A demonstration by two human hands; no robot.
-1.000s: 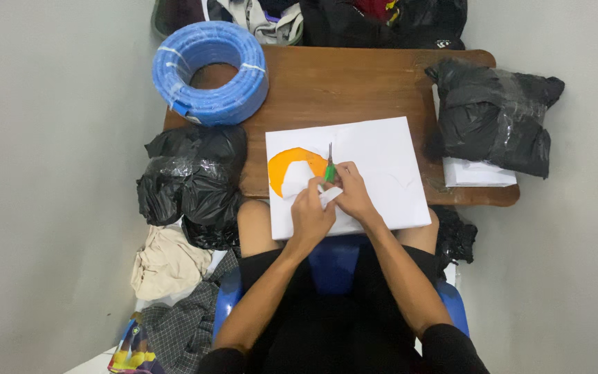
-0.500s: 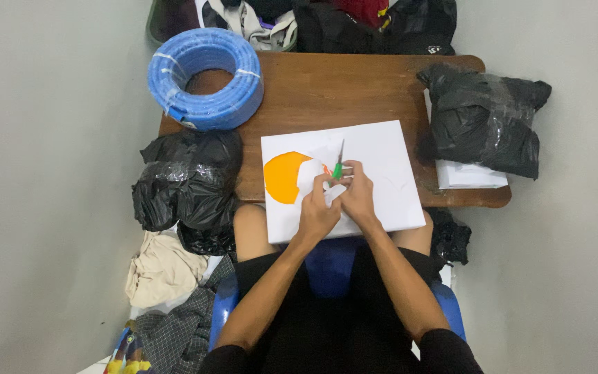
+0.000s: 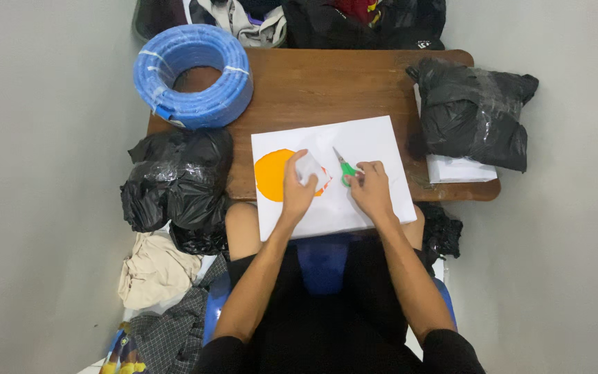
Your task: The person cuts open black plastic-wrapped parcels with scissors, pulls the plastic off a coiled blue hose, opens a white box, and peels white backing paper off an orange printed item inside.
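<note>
- Centrally, the left hand [image 3: 297,188] pinches a small white paper piece [image 3: 311,170] over the orange disc [image 3: 276,174].
- The right hand [image 3: 372,190] grips green scissors [image 3: 345,168], just right of the piece.
- Blades point toward the upper left, at the piece; tips not touching it.

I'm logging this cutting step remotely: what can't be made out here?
Head view only:
- Orange shape: right part hidden under left hand and its white piece.
- Scissors: handles buried in right hand; blades too small to tell whether they're open.
- Clothing pile: cut by top edge.
</note>
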